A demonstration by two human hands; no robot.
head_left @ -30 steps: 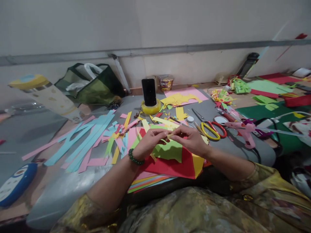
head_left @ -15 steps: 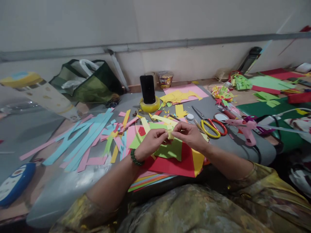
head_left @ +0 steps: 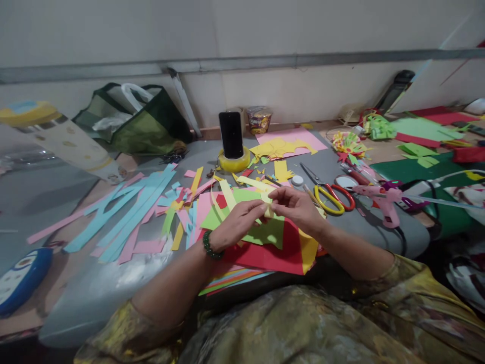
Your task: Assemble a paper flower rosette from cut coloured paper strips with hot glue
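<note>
Between both hands is a small pale yellow paper strip point(head_left: 269, 208), pinched at its two sides. My left hand point(head_left: 242, 218), with a dark green bead bracelet at the wrist, closes thumb and finger on its left side. From the right, my right hand point(head_left: 297, 211) pinches the same strip, its fingertips nearly meeting the left ones. Part of the strip is hidden by the fingers. Under the hands lie a green paper sheet point(head_left: 265, 233) and a red sheet point(head_left: 261, 259), on a stack of coloured papers. More pale yellow strips point(head_left: 228, 195) lie just beyond.
Scissors point(head_left: 329, 198) and a pink glue gun point(head_left: 384, 199) lie to the right. A phone point(head_left: 231, 134) stands in a tape roll point(head_left: 235, 161) behind. Blue paper strips point(head_left: 132, 215) spread leftward, near a tumbler point(head_left: 71, 146) and a blue case point(head_left: 25, 280). A green bag point(head_left: 151, 126) sits at the back.
Both hands stay together on the yellow strip, with the fingers slightly shifted and more of the strip showing above them. The view has tilted a little.
</note>
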